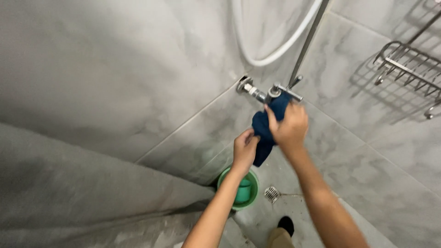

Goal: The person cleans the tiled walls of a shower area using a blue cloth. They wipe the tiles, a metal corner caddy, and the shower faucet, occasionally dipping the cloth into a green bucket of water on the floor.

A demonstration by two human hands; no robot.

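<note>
- Grey marbled tiles line the shower corner.
- Right hand (290, 127) presses a dark blue cloth (266, 131) against the chrome tap (271, 93), fingers closed around it.
- Left hand (244, 149) pinches the cloth's hanging end.
- Green bucket (239, 188) stands on the floor below, beside the drain (272, 194).

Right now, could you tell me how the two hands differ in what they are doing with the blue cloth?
The right hand sits higher, pressing the blue cloth against the metal tap. The left hand sits lower, pinching the cloth's hanging part above the green bucket. Both grip the same cloth.
</note>
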